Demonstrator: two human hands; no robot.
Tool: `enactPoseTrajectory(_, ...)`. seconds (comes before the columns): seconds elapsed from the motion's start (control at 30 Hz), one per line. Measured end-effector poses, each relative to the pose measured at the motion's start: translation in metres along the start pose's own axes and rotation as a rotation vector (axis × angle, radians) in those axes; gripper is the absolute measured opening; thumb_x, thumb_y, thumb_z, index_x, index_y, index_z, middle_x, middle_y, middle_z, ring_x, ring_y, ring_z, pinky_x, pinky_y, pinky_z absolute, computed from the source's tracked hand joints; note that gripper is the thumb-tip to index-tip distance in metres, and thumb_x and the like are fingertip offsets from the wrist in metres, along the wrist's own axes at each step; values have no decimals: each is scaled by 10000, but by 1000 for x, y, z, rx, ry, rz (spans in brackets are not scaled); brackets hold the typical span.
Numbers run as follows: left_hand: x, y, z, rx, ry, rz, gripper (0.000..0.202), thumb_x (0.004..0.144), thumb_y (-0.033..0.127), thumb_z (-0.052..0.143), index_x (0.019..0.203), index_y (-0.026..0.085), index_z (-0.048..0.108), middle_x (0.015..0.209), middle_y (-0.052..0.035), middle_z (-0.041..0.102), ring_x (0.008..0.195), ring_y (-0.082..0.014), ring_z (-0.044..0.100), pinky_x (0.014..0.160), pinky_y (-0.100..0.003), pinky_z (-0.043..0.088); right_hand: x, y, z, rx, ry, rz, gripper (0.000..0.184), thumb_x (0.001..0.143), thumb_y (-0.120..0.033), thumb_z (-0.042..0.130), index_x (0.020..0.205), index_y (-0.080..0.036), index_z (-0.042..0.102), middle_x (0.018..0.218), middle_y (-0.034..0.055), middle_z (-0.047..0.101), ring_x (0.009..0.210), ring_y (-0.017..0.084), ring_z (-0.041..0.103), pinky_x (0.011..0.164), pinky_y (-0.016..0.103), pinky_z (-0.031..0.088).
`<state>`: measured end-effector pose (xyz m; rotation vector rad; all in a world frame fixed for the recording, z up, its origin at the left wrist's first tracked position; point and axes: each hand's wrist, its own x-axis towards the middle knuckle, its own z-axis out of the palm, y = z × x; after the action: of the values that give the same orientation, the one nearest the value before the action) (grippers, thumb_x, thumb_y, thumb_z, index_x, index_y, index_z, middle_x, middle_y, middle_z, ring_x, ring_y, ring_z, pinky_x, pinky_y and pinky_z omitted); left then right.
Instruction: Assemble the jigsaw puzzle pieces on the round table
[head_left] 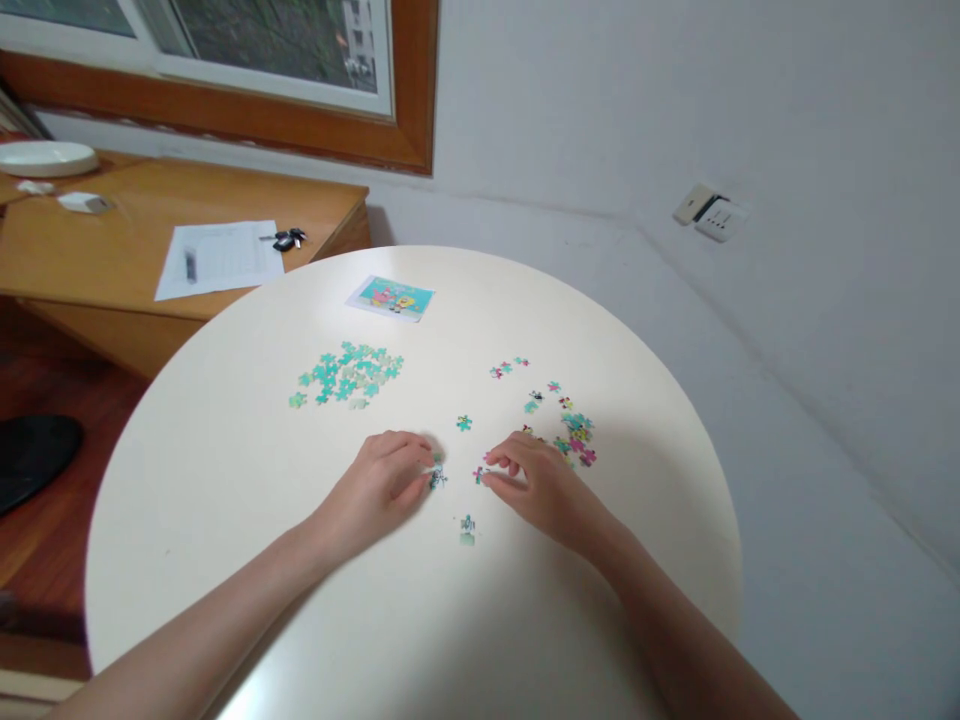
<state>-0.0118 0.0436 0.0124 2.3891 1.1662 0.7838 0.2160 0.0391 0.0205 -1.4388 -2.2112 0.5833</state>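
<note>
Here, my left hand (381, 478) curls at a small teal-and-dark jigsaw cluster (439, 478), my right hand (546, 488) at a little pink-and-teal jigsaw piece (479, 475); whether either pinches firmly, I cannot tell. Both lie between my hands on the round white bench (210, 480). They look light, thin and stiff, best held by their edges, since knobs could bend. Beyond are a teal jigsaw heap (348, 376) and a glossy cartoon picture sheet (394, 299).

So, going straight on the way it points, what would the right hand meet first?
The right hand would probably first meet the small pinkish puzzle piece just ahead of it; whether they already touch is unclear.
</note>
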Motion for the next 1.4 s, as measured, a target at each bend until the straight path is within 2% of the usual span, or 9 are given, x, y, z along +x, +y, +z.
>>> enactPoseTrajectory(0.13,-2,-4,1,24,-78,25,231,823,218,512,1037,220,599,1161,-81,625,1067,-211,564,906,-418,429,-1,-1,-2,-14,-96,23,164,702,-170,705,825,-165,595,776,24,588,683,130,551,658,256,437)
enactPoseTrajectory(0.27,-3,-5,2,40,-142,22,264,843,233,510,1093,239,594,1197,-79,613,1092,-222,548,921,-433,403,-1,0,-3,9,-136,59,131,738,-157,662,851,-171,598,826,31,600,675,121,555,655,256,447)
enactPoseTrajectory(0.67,-1,-3,1,63,-175,22,225,860,198,463,984,238,647,1137,-56,641,1077,-213,541,921,-383,384,0,2,-3,60,-130,65,104,779,-159,589,877,-188,611,843,47,616,702,131,572,665,259,457)
enactPoseTrajectory(1.4,0,-4,2,52,-149,12,229,854,174,437,922,224,651,1115,-58,652,1050,-210,559,907,-399,399,0,1,-3,40,-142,52,113,800,-143,549,885,-198,598,863,47,615,743,142,580,700,262,449)
